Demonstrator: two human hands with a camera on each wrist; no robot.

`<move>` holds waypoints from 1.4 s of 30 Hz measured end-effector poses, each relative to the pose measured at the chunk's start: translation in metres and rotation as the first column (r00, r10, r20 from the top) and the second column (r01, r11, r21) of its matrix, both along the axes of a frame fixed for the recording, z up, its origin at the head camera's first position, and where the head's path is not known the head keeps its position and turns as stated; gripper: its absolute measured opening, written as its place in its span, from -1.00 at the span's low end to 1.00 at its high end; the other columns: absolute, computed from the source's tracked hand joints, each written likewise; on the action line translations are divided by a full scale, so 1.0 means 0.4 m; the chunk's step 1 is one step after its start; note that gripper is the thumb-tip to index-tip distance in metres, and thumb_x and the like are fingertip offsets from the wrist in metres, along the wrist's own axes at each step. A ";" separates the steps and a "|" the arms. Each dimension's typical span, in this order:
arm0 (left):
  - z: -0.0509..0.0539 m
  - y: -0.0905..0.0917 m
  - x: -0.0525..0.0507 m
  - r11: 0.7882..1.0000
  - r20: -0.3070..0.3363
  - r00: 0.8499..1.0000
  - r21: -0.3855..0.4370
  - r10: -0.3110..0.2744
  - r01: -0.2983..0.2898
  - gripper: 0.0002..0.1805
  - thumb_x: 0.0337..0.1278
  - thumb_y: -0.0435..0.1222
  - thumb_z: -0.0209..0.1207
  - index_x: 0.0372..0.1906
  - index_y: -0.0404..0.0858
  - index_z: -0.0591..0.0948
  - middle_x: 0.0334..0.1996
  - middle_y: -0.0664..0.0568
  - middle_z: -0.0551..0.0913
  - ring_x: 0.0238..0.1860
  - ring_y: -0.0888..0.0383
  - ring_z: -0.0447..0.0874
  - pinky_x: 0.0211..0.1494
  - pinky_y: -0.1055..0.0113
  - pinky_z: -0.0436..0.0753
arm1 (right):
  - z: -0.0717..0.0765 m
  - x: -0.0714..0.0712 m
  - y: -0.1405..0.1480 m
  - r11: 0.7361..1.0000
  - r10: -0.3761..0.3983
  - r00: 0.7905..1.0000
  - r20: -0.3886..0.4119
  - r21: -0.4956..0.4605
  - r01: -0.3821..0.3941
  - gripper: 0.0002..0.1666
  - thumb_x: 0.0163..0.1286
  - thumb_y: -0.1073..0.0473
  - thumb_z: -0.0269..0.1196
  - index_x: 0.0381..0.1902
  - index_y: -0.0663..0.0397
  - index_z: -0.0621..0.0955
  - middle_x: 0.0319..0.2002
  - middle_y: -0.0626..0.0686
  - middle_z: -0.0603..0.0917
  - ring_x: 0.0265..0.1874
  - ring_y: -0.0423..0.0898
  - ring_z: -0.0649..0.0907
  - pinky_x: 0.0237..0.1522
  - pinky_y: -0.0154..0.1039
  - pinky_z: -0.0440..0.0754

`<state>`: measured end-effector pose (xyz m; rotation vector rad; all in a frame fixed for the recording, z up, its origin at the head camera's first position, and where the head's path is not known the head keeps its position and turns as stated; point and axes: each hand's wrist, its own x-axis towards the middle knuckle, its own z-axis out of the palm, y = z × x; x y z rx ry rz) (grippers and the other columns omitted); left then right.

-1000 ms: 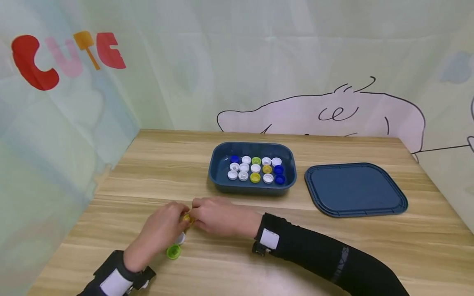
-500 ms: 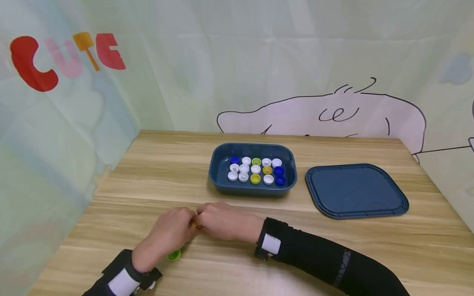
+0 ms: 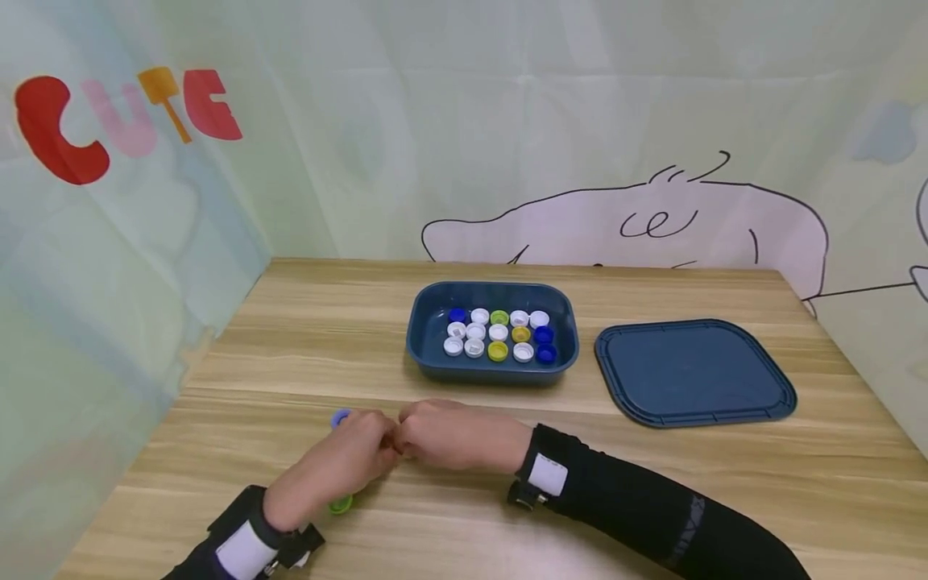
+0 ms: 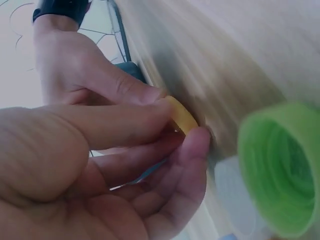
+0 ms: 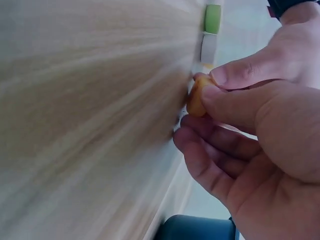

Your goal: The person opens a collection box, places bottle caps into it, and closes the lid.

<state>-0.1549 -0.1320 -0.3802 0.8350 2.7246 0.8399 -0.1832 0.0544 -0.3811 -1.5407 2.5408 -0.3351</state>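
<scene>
My left hand [image 3: 355, 453] and right hand [image 3: 458, 436] meet fingertip to fingertip low over the table, left of its middle. Between them is a yellow bottle cap [image 4: 183, 117], hidden in the head view. Thumb and fingers of both hands pinch it; it shows on edge in the right wrist view as an orange-yellow cap [image 5: 197, 98]. A green bottle cap [image 4: 280, 170] with its hollow side showing lies beside the left hand, next to a white cap [image 4: 236, 195]. Behind the left knuckles, a blue cap [image 3: 341, 416] peeks out.
A dark blue box [image 3: 493, 372] holds rows of white, blue, yellow and green caps beyond the hands. Its flat dark blue lid [image 3: 696, 374] lies to the right. A printed cloth [image 3: 348, 145] hangs behind the wooden table [image 3: 652, 499].
Both hands have shifted slightly right and nearer with the yellow cap, the fingers now covering it in the head view. A blue cap has come into sight behind the left hand.
</scene>
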 end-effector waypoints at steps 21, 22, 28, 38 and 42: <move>0.164 0.099 -0.129 0.973 -0.130 0.973 0.162 0.189 -0.167 -0.82 0.24 -0.43 0.38 -0.09 -0.39 0.79 -0.20 -0.10 0.77 -0.27 0.11 0.67 -0.20 0.25 0.66 | 0.121 -0.094 0.116 0.842 -0.294 0.955 0.047 -0.460 0.282 -0.92 0.39 0.41 0.35 -0.20 0.22 0.76 -0.24 0.03 0.71 -0.25 -0.16 0.64 -0.17 -0.42 0.65; 0.168 0.109 -0.142 0.973 -0.132 0.972 0.152 0.197 -0.177 -0.82 0.26 -0.43 0.37 -0.07 -0.38 0.79 -0.19 -0.10 0.77 -0.27 0.10 0.66 -0.22 0.25 0.65 | 0.120 -0.105 0.118 0.828 -0.314 0.948 0.049 -0.475 0.299 -0.92 0.39 0.41 0.35 -0.22 0.23 0.76 -0.25 0.05 0.71 -0.27 -0.15 0.64 -0.20 -0.40 0.65; 0.174 0.158 -0.232 0.975 -0.071 0.974 0.082 0.213 -0.208 -0.83 0.35 -0.39 0.30 -0.06 -0.37 0.79 -0.41 -0.05 0.71 -0.52 0.14 0.49 -0.42 0.37 0.39 | 0.104 -0.172 0.137 0.780 -0.403 0.914 0.049 -0.505 0.371 -0.91 0.39 0.44 0.33 -0.23 0.27 0.77 -0.27 0.11 0.70 -0.32 -0.09 0.62 -0.30 -0.31 0.64; 0.153 0.193 -0.320 0.967 -0.005 0.968 -0.047 0.249 -0.249 -0.73 0.37 -0.47 0.06 -0.40 -0.33 0.72 -0.64 0.08 0.35 -0.63 0.20 0.26 -0.51 0.41 0.20 | 0.083 -0.263 0.131 0.811 -0.436 0.893 0.111 -0.383 0.443 -0.80 0.47 0.45 0.21 -0.12 0.29 0.77 -0.22 0.13 0.78 -0.42 -0.11 0.62 -0.28 -0.28 0.62; 0.146 0.203 -0.337 0.968 0.011 0.970 -0.064 0.245 -0.243 -0.63 0.34 -0.50 0.00 -0.64 -0.23 0.40 -0.70 0.13 0.15 -0.65 0.21 0.15 -0.51 0.40 0.14 | 0.075 -0.285 0.127 0.813 -0.480 0.868 0.127 -0.306 0.495 -0.80 0.50 0.41 0.20 -0.11 0.28 0.76 -0.24 0.13 0.77 -0.40 -0.09 0.63 -0.21 -0.24 0.64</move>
